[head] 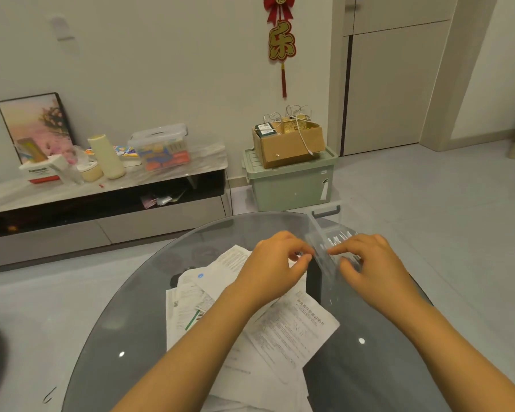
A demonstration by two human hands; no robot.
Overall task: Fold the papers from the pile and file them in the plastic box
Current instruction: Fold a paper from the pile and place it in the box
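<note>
Two hands meet at the near wall of a clear plastic box [324, 251] on a round glass table [125, 307]. The left hand [275, 263] curls its fingers [305, 258] toward the thumb at the box's left rim; whether they pinch anything cannot be told. The right hand [366, 263] reaches into the box from the 3 o'clock side, fingers bent; motion blur hides what they hold. White folded slips [341, 237] stand inside the box. At 7 o'clock of the hands, under the left forearm, lies the pile of papers [280, 331], loose printed sheets overlapping; the top sheet bears Chinese print too small to read. At 12 o'clock beyond the table, a cardboard carton [289, 145] sits on a green storage bin [292, 182]. At 10 o'clock, a low cabinet [101, 200] holds clutter.
</note>
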